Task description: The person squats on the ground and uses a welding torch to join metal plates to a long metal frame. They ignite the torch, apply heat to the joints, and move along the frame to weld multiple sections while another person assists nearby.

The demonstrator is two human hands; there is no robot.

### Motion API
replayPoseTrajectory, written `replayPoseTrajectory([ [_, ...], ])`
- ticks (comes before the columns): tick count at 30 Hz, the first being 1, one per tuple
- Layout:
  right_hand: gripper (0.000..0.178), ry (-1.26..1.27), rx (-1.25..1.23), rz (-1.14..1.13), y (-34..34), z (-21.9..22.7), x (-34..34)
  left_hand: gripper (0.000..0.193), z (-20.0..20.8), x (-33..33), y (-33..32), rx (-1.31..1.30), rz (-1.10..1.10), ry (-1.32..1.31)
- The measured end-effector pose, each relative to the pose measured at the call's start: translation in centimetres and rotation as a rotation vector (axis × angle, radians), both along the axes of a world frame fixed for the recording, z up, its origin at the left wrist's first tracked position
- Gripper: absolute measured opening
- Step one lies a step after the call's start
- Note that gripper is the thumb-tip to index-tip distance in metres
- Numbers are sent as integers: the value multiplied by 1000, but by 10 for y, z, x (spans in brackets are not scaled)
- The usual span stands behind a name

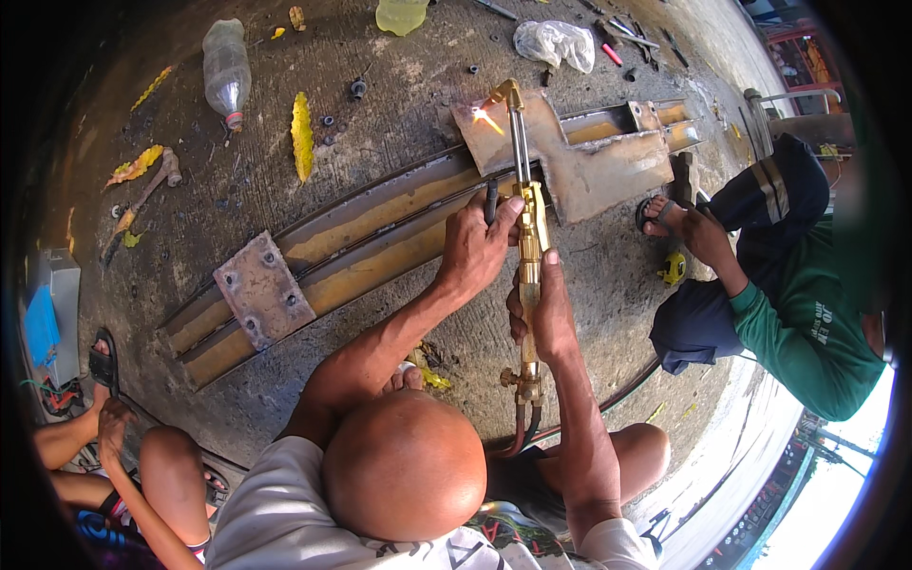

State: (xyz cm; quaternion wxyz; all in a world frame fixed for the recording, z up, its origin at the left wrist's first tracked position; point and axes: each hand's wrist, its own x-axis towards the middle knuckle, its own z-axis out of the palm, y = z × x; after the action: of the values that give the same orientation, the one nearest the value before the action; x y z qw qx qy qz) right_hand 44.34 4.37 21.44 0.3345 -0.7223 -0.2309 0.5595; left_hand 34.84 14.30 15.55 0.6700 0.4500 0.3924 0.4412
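Note:
A brass cutting torch (530, 223) reaches forward from my hands, its bent tip over a rusty steel plate (503, 142). A bright orange-white glow (489, 120) shows on the plate by the tip. My right hand (546, 309) is wrapped round the torch's handle. My left hand (472, 247) is closed at the torch's front part, with a short dark cylinder (491, 202) sticking up between its fingers. The plate lies across two long rusty steel channels (380, 223). A second plate with holes (264, 290) sits across their near left end. Hoses (528, 432) run back from the torch.
A co-worker in a green sleeve (793, 323) crouches at right beside a yellow tape measure (673, 269). Another person's hand (116, 427) shows at lower left. On the concrete are a plastic bottle (226, 71), a hammer (142, 199), a clear bag (556, 46) and leaves.

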Motion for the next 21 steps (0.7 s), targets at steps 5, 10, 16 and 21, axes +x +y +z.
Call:
replayPoseTrajectory([
  [5, 67, -3, -7, -9, 0, 0, 0, 38, 1, 0, 0, -4, -2, 5],
  [10, 67, 1, -1, -9, 0, 1, -2, 39, -3, 0, 0, -3, 3, -10],
  [16, 67, 2, 0, -4, -1, -2, 0, 44, 1, -4, 1, -29, -53, 58],
  [21, 67, 10, 6, -5, 0, -2, 0, 40, -1, -1, 1, 4, -3, 2],
])
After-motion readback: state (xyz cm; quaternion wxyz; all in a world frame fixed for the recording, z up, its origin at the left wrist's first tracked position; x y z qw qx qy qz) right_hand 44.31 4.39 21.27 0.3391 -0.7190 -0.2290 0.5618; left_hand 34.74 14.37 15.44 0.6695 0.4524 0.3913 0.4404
